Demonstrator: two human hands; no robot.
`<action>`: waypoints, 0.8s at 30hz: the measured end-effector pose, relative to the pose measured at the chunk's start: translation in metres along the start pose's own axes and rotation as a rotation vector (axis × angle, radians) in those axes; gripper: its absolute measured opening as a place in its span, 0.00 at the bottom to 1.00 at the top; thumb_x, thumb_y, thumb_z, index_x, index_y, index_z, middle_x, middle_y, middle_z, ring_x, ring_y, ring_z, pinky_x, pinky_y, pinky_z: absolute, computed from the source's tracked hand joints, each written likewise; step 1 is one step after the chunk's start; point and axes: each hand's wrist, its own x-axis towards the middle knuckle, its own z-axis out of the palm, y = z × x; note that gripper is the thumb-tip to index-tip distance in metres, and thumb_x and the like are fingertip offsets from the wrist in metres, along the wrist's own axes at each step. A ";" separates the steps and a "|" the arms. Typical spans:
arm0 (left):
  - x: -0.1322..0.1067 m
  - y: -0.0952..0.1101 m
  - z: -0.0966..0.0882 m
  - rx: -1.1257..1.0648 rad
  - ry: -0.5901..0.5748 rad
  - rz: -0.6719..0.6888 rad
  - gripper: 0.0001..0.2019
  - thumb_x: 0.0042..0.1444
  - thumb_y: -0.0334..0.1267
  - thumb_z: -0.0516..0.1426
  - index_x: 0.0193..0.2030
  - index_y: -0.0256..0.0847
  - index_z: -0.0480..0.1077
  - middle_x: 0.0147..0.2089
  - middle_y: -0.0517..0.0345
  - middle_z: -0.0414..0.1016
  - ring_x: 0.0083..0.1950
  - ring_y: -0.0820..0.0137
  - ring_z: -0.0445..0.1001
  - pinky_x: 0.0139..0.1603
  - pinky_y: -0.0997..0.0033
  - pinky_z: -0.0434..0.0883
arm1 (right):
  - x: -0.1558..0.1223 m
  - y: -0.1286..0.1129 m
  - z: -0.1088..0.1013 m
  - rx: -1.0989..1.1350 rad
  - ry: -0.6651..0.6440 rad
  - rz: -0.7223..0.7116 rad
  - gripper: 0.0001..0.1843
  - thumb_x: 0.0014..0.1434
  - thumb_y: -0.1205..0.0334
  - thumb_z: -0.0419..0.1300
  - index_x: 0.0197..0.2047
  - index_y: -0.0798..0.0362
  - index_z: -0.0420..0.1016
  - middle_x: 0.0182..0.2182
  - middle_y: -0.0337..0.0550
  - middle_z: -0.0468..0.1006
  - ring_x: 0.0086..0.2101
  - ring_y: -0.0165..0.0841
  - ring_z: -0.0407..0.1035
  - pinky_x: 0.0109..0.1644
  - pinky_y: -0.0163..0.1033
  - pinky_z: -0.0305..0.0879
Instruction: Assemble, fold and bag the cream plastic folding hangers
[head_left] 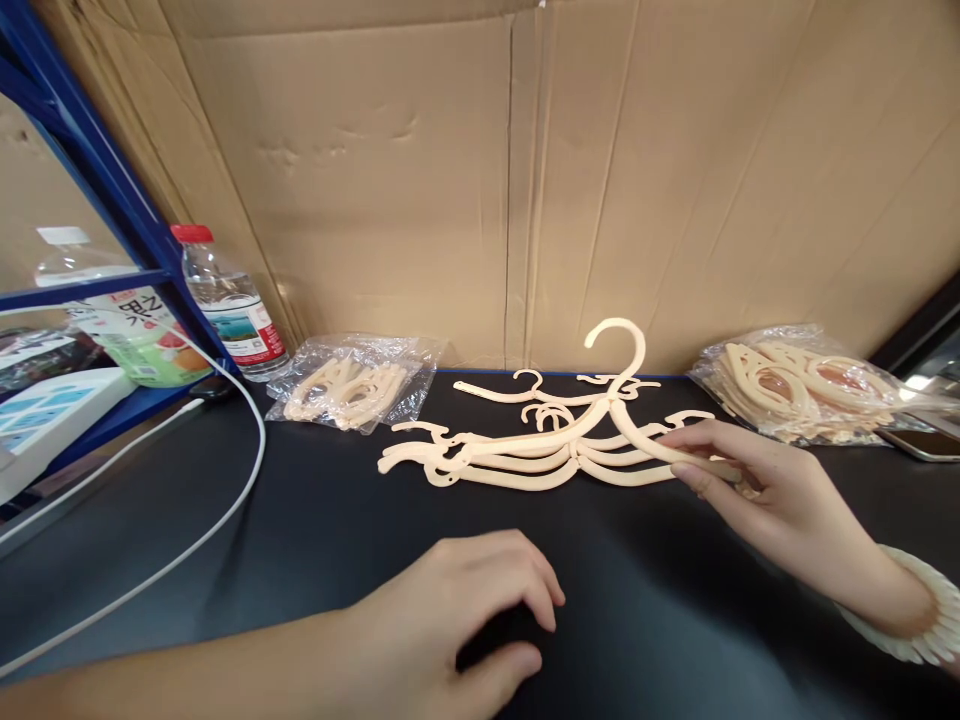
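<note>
Right hand (pixel 757 490) is pinched around the right-hand arm tip of the top hanger (pixel 616 395), thumb underneath and fingers laid along the top, so that one is tipped up off the hanger pile (pixel 510 455) with its hook standing in the air while its far arm lies across the pile. Left hand (pixel 457 620) sits on the black table (pixel 637 620) in front of the pile, curled into a loose fist, knuckles up, nothing showing in it, though I can't see under the palm. Honestly the way I'd handle this: those little notches and hooks look like they'd snag each other, so lift the gripped end slow and straight up from the pile instead of dragging sideways, and bring that free hand forward to pin the rest of the pile down so it doesn't all come along. Gripping nearer the neck would probably give more control than the tip. A bagged bunch (pixel 352 385) sits left of the pile, another bag (pixel 795 385) right of it, and the white cable (pixel 225 500) loops well off to the left, so there's elbow room
</note>
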 end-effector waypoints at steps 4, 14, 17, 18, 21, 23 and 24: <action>-0.005 0.001 0.003 0.728 0.036 0.345 0.13 0.58 0.25 0.54 0.50 0.36 0.70 0.58 0.43 0.73 0.62 0.52 0.66 0.67 0.45 0.55 | -0.002 0.001 0.003 0.019 -0.120 0.003 0.09 0.67 0.57 0.55 0.49 0.46 0.71 0.42 0.41 0.77 0.40 0.36 0.73 0.41 0.38 0.72; -0.005 -0.010 0.010 0.837 0.051 0.121 0.14 0.63 0.42 0.52 0.53 0.40 0.69 0.62 0.47 0.69 0.61 0.53 0.67 0.63 0.47 0.57 | 0.002 -0.004 0.006 -0.179 -0.319 -0.152 0.10 0.68 0.63 0.49 0.41 0.50 0.72 0.38 0.46 0.74 0.41 0.40 0.68 0.44 0.46 0.68; -0.005 -0.009 0.009 0.806 0.049 0.087 0.14 0.64 0.42 0.52 0.53 0.41 0.69 0.61 0.47 0.70 0.61 0.52 0.67 0.64 0.45 0.56 | 0.002 -0.002 0.008 -0.217 -0.298 -0.182 0.10 0.67 0.64 0.50 0.40 0.51 0.73 0.39 0.47 0.73 0.41 0.40 0.68 0.44 0.46 0.68; -0.005 -0.008 0.007 0.790 0.036 0.076 0.14 0.63 0.42 0.52 0.53 0.41 0.70 0.62 0.46 0.69 0.61 0.51 0.67 0.64 0.45 0.56 | 0.001 -0.001 0.008 -0.229 -0.287 -0.189 0.10 0.67 0.65 0.50 0.39 0.51 0.73 0.39 0.47 0.73 0.42 0.41 0.68 0.45 0.46 0.69; -0.004 -0.006 0.004 0.735 -0.020 0.037 0.16 0.62 0.41 0.53 0.54 0.40 0.70 0.64 0.43 0.67 0.63 0.47 0.65 0.64 0.42 0.55 | 0.001 0.001 0.007 -0.263 -0.266 -0.198 0.10 0.66 0.65 0.51 0.40 0.51 0.73 0.39 0.48 0.73 0.42 0.41 0.68 0.44 0.47 0.69; -0.003 -0.005 0.002 0.702 -0.046 0.019 0.16 0.62 0.41 0.54 0.54 0.39 0.69 0.65 0.41 0.66 0.65 0.45 0.63 0.65 0.39 0.53 | 0.001 0.002 0.006 -0.285 -0.259 -0.192 0.09 0.66 0.65 0.51 0.39 0.52 0.73 0.39 0.48 0.73 0.41 0.42 0.69 0.43 0.47 0.70; -0.002 -0.005 0.001 0.688 -0.047 0.015 0.16 0.62 0.41 0.54 0.54 0.39 0.69 0.65 0.40 0.66 0.65 0.44 0.62 0.65 0.38 0.53 | 0.001 0.003 0.006 -0.295 -0.256 -0.189 0.09 0.65 0.65 0.51 0.39 0.52 0.73 0.39 0.48 0.73 0.40 0.42 0.69 0.43 0.47 0.70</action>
